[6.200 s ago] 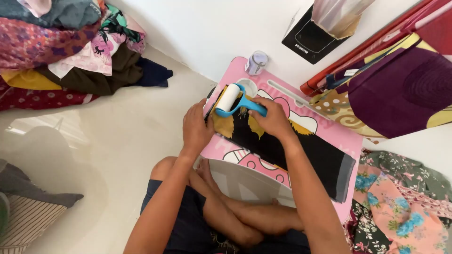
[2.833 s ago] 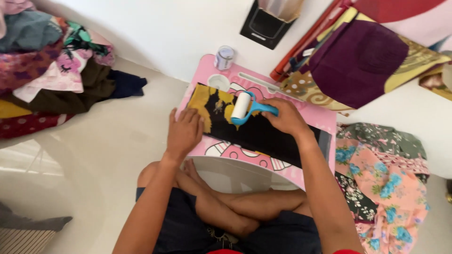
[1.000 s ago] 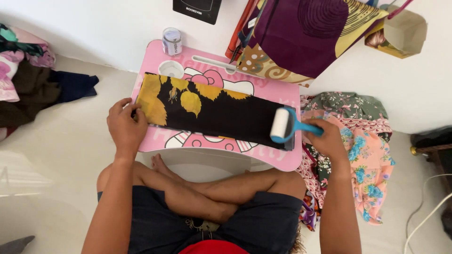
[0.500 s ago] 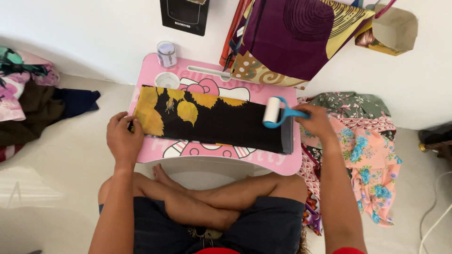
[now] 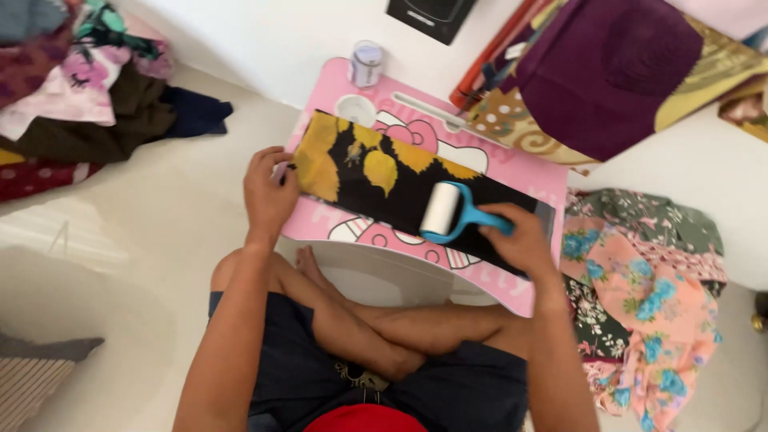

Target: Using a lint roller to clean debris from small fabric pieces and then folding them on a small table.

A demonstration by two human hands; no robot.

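Black cloth with yellow leaves (image 5: 384, 180) — lies lengthwise at frame centre on the pink bench (image 5: 524, 172), spanning nearly edge to edge; bare pink margin along the upper side. Left hand (image 5: 268, 192): grip pinching the cloth's left end. Right hand (image 5: 524, 240): grip closed round the blue lint roller (image 5: 448, 212) — white drum on the cloth.

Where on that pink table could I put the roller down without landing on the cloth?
Bare pink strip along the far edge of the pink table, between the white ruler and the black-and-yellow cloth. A narrower strip shows on the near edge between the left hand and the right hand holding the lint roller. The far-left corner is crowded by the tin and white lid.
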